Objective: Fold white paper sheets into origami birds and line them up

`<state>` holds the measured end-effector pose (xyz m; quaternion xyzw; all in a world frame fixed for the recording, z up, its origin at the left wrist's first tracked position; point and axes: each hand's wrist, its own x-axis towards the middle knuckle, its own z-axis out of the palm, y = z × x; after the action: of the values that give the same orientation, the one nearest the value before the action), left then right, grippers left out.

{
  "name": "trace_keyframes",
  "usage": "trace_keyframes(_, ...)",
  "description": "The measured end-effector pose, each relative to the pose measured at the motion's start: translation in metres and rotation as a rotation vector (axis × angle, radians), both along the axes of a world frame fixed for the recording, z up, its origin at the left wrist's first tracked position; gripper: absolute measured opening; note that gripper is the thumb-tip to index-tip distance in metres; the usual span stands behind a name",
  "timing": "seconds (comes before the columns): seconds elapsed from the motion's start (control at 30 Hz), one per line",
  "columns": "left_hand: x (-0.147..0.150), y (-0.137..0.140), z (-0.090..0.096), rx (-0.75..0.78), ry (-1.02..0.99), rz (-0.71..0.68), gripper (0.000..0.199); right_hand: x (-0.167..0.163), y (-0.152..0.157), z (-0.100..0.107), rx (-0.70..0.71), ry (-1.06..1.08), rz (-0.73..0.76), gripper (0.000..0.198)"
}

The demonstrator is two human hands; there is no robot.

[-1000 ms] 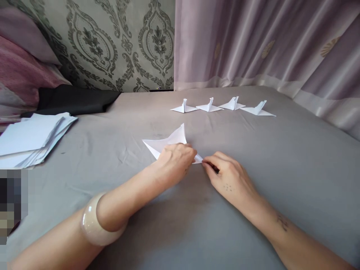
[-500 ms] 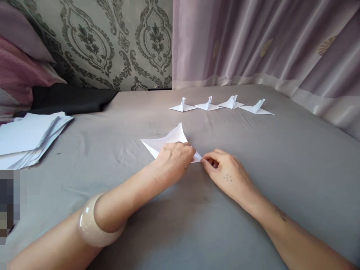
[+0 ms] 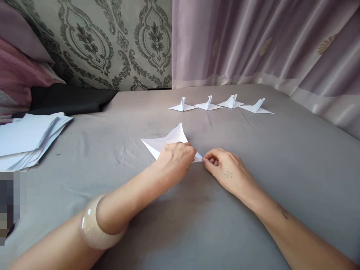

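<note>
A folded sheet of white paper (image 3: 176, 135) lies on the grey cloth in front of me, with one point raised at the back and one stretching left. Over its near side my left hand (image 3: 177, 155) is closed, fingers curled down on the paper; the fingertips are hidden under the hand. A pale bangle circles that forearm. My right hand (image 3: 225, 165) pinches the paper's right tip between thumb and forefinger. The paper's near middle is covered by my left hand.
Several folded white paper birds (image 3: 208, 104) stand in a row at the back. A stack of white paper (image 3: 28, 135) lies at the left, beside a black cloth (image 3: 70, 99). Purple curtains (image 3: 239, 41) hang behind the grey-covered surface (image 3: 295, 168).
Both hands have hardly moved and keep their hold on the paper. The right hand has shifted very slightly right and up with the tip.
</note>
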<state>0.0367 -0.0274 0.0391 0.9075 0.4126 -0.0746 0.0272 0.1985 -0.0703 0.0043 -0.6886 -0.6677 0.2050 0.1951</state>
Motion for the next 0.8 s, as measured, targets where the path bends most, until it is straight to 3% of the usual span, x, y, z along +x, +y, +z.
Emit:
trace_keyframes(0.17,0.002,0.000,0.002,-0.002,-0.008,-0.007,0.022,0.008,-0.002,-0.005,0.054,0.032,-0.011,0.014)
trace_keyframes(0.27,0.002,-0.001,0.002,-0.004,-0.016,-0.003,0.020,0.008,-0.007,-0.004,0.162,0.085,-0.022,0.017)
trace_keyframes(0.4,0.002,-0.001,-0.003,0.031,-0.039,-0.003,0.019,0.000,-0.017,-0.001,0.309,0.125,0.105,0.026)
trace_keyframes(0.57,0.002,-0.002,-0.003,0.042,-0.027,-0.008,0.018,-0.009,-0.025,-0.005,0.278,0.094,0.214,0.037)
trace_keyframes(0.8,0.004,-0.002,-0.003,0.042,-0.026,-0.014,0.019,-0.013,-0.027,-0.003,0.236,-0.041,0.283,0.037)
